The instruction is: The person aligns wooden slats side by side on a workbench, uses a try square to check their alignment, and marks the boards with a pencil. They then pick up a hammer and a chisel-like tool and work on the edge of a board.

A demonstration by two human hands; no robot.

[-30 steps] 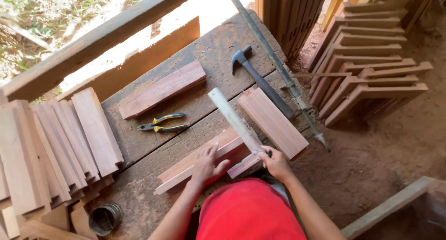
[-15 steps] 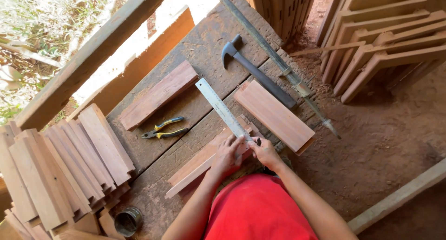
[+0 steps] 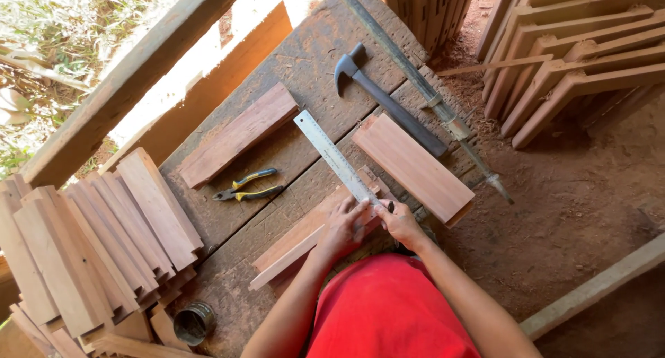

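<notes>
Observed at lower centre of the frame: the left hand (image 3: 344, 223) lies flat, fingers spread, pressing the near end of a long silver metal ruler (image 3: 335, 156) onto a narrow reddish wooden strip (image 3: 312, 237); this appears meant to keep the ruler from sliding. The right hand (image 3: 400, 221) is closed around a small dark marking tool, its kind not discernible, with the tip at the ruler's edge. The two hands sit close together, nearly touching.

The ruler runs diagonally toward upper centre, crossing the strip on the weathered plank workbench (image 3: 305, 60). A wide reddish board (image 3: 413, 167) lies just right of the ruler; a second reddish board (image 3: 239, 135) lies to its left, well apart. Blue-and-yellow-handled pliers (image 3: 248, 186) rest between that board and the strip. A dark-headed hammer (image 3: 388, 101) lies near the bench's right edge, beside a long metal bar clamp (image 3: 422, 91).

Open room: bare bench between pliers and ruler. The strip's left end approaches the near bench edge. Stacked cut boards (image 3: 90, 247) crowd the left.
</notes>
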